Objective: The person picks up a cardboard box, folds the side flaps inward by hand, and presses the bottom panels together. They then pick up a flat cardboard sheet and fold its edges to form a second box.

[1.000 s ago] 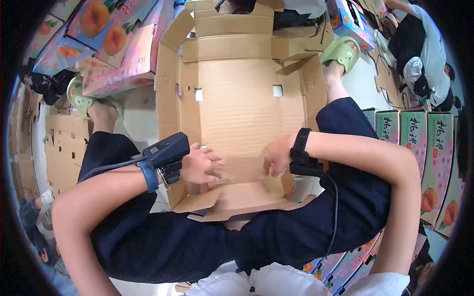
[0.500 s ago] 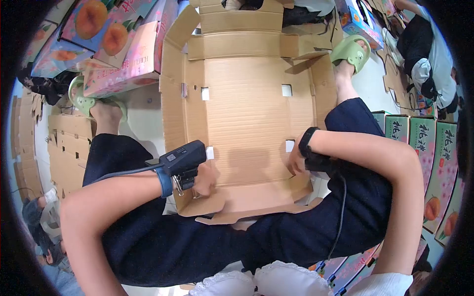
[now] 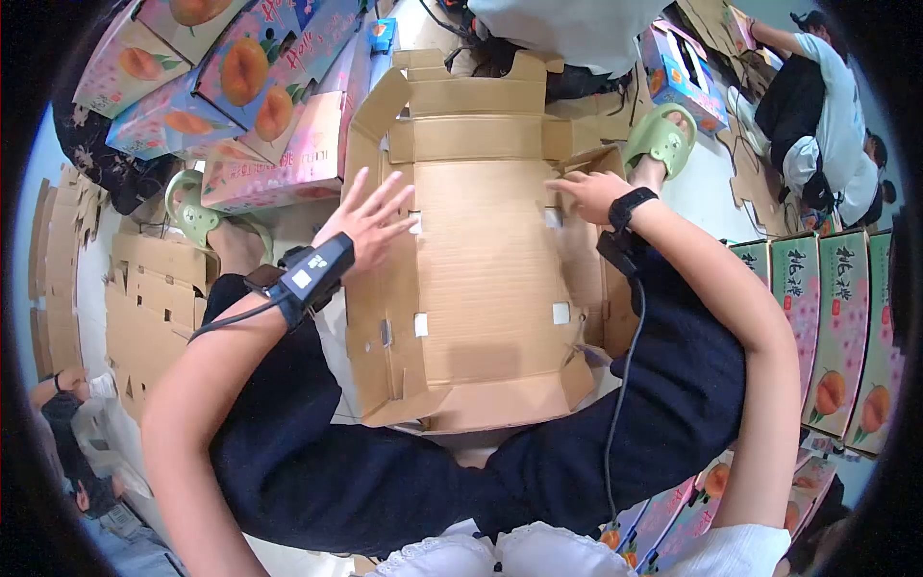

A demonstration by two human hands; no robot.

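Note:
An unfolded brown cardboard box (image 3: 486, 260) lies between my legs with its inner side up, its walls and flaps partly raised. My left hand (image 3: 370, 221) is open over the left wall, fingers spread and pointing at the far end. Across from it, my right hand (image 3: 588, 195) hangs over the right wall near its far corner, fingers stretched toward the middle and holding nothing visible. Small square cut-outs show along both sides of the base. The far flaps (image 3: 471, 96) stand up or lean outward beyond both hands.
Peach-printed boxes (image 3: 279, 154) are piled at the far left, and green-pink ones (image 3: 836, 337) stand in a row at right. Flat cardboard (image 3: 154, 317) lies at left. Another person (image 3: 567, 34) is just past the box; a person (image 3: 827, 106) is at far right.
Both hands have left the near corners and moved up toward the far half of the box. My left hand has spread its fingers. The near flap now sits lower and flatter in view.

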